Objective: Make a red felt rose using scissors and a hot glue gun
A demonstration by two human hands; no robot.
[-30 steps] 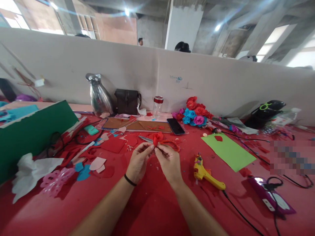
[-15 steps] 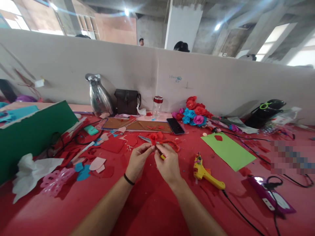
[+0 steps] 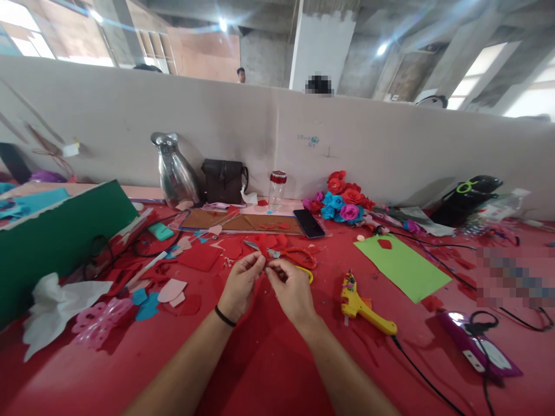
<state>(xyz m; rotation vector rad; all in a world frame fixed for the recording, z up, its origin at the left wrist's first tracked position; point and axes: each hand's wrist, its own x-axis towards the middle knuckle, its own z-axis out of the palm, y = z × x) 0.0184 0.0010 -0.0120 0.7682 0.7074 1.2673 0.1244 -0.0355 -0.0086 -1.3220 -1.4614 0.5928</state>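
Red paper piece: base hidden, long axis toward twelve o'clock. Left hand: fingers pinching it. Right hand: fingers' grip indiscernible.

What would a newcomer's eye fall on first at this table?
Probably the bunch of red, blue and pink flowers at the back, by the pale wall. Next, at the centre, the bare left hand holds a small red piece of material, the bare right hand close beside it. To their right lies a bright yellow, pistol-shaped glue gun on the red tabletop.
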